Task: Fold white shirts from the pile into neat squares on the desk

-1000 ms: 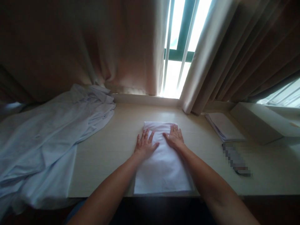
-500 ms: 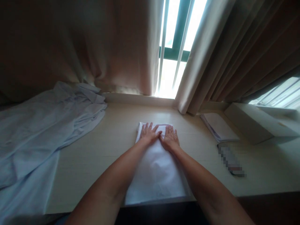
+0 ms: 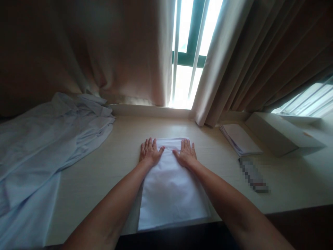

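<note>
A folded white cloth (image 3: 173, 194) lies flat on the pale table (image 3: 93, 187), its near edge along the table's front edge. My left hand (image 3: 151, 151) rests palm down at the cloth's far left corner, fingers spread, partly over the table. On the far right corner lies my right hand (image 3: 185, 152), also palm down, with its thumb pointing inward. Between the two thumbs a strip of cloth shows, with small wrinkles.
A loose heap of white cloth (image 3: 52, 135) covers the table's left side. On the right are a folded white stack (image 3: 241, 139), a pixelated dark object (image 3: 253, 175) and a pale box (image 3: 283, 133). Curtains (image 3: 135, 55) hang behind, beside a bright window.
My left hand has moved left, away from my right hand, to the cloth's left edge. The hands were close together before, thumbs meeting. The view has shifted slightly.
</note>
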The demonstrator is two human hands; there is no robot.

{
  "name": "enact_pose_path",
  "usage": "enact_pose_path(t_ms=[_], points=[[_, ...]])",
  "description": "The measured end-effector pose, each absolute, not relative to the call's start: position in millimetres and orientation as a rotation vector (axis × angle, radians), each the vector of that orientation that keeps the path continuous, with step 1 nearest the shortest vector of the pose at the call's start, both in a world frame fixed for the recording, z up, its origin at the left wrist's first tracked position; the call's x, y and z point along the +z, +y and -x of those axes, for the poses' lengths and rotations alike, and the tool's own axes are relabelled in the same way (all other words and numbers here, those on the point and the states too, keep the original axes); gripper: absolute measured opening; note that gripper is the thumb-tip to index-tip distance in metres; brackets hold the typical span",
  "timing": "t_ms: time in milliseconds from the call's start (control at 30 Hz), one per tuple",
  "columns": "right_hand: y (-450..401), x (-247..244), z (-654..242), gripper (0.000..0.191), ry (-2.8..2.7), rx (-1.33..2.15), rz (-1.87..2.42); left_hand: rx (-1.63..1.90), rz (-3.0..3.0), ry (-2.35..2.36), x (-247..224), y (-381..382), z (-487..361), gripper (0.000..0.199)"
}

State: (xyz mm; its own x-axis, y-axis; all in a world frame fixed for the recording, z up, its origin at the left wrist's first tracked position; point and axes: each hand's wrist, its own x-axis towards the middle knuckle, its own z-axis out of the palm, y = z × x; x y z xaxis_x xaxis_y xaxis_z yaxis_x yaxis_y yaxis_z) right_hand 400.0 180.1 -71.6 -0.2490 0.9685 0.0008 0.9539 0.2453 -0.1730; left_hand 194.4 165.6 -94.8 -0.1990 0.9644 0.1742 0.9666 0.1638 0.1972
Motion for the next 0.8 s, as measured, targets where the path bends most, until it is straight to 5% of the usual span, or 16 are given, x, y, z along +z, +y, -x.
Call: enact_pose_path(t_ms=[200, 400, 800], points=[[194.5, -67.8, -360.4, 0.077, -2.560, 0.224, 1.528, -0.390, 1.988, -2.370, -96.1, 165.6, -192.7, 0.077], [216.1, -78.8, -376.1, 0.092, -2.454, 0.300, 1.696, -0.365, 1.976, -2.374, -100.6, 167.2, -191.9, 0.078], [174.1, -71.4, -412.9, 0.085, -2.564, 0.189, 1.539, -0.352, 1.982, -2.387, -94.2, 165.9, -194.1, 0.080]])
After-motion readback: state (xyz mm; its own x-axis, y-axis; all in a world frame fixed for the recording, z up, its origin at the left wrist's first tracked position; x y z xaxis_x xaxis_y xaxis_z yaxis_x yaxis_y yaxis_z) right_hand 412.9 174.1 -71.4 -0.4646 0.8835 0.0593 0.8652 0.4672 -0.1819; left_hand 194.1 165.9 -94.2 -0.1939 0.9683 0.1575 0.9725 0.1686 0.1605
